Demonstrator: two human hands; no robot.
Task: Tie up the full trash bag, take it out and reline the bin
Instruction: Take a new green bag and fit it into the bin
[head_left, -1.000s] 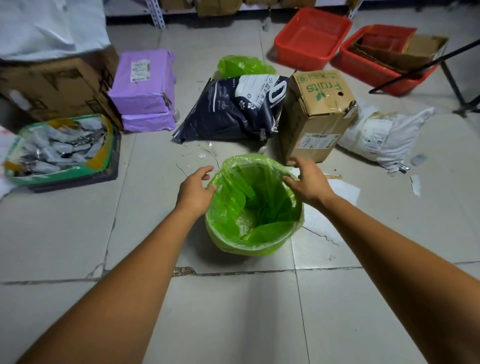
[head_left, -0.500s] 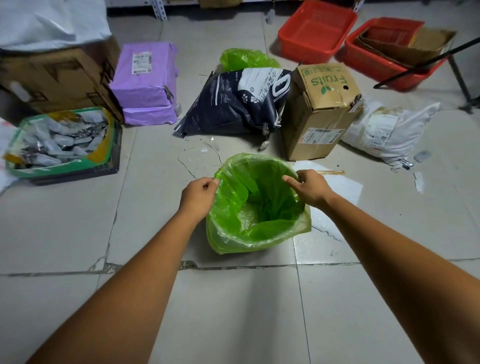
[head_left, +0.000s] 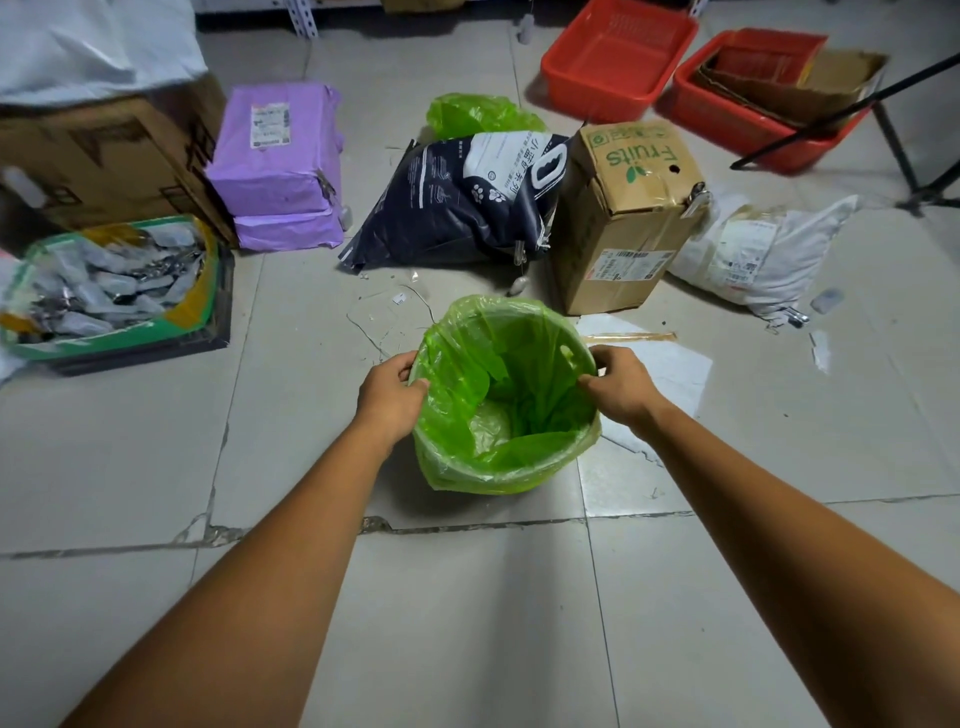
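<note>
A small round bin stands on the tiled floor, lined with a translucent green bag (head_left: 498, 457) folded over its rim. The liner sags loosely inside and looks empty. My left hand (head_left: 390, 392) pinches the liner's edge at the rim's left side. On the right side of the rim my right hand (head_left: 621, 384) pinches the liner as well. A second green bag (head_left: 475, 114), bunched and filled, lies on the floor behind a dark pet-litter sack (head_left: 467, 197).
A "Fruits" cardboard box (head_left: 623, 208) stands just beyond the bin, a white parcel (head_left: 758, 254) to its right. Purple parcels (head_left: 275, 166), a green-edged box of packets (head_left: 104, 286) and large cartons sit left. Two red crates (head_left: 618, 57) are at the back right.
Both hands slid nearer along the rim and closed on the liner's edge. The camera shifted slightly, so the bin sits lower in view.
</note>
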